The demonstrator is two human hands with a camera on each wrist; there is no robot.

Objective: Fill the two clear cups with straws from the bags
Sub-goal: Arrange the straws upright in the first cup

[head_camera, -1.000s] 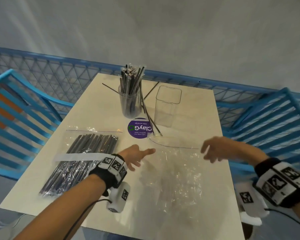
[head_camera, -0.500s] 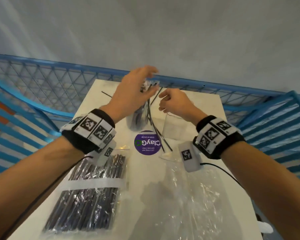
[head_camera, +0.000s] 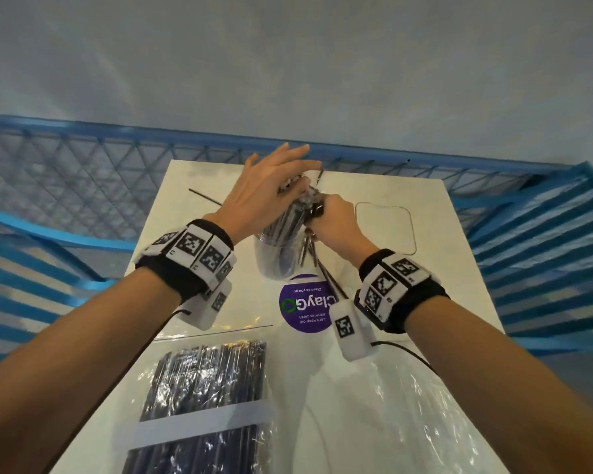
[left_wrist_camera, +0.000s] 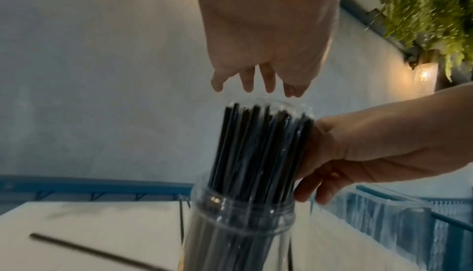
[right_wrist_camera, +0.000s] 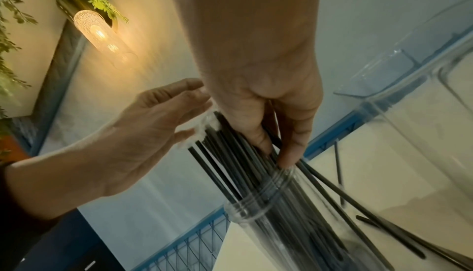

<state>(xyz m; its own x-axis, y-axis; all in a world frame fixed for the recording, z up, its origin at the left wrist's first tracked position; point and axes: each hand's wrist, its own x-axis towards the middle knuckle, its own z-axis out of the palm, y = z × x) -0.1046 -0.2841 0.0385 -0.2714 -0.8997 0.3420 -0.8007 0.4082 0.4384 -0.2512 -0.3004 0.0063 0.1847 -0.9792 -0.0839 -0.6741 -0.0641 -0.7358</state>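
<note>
The full bag (head_camera: pixel 199 401) lies near left, cut off below. The left hand (head_camera: pixel 271 189), fingers straight, covers the straws (left_wrist_camera: pixel 258 150) in the round cup (head_camera: pixel 278 258). The right hand (head_camera: pixel 336 220) curls round them, seemingly gripping. Beside it stands the square cup (head_camera: pixel 387 230); the right wrist view shows loose straws (right_wrist_camera: pixel 384 233) between.

round cup (head_camera: pixel 281 258): clear glossy plastic, ridged at the neck
square cup (head_camera: pixel 385 230): clear, smooth, glossy walls
straws (left_wrist_camera: pixel 258 150): thin, black, smooth; slight sheen
full bag (head_camera: pixel 206 405): crinkled clear film, shiny, with a matt white band
empty bag (head_camera: pixel 401 415): glossy wrinkled film
surface (head_camera: pixel 459 268): pale, smooth, matt
sticker (head_camera: pixel 305 304): purple, printed, flat
railing (head_camera: pixel 83 165): blue painted metal mesh
</note>
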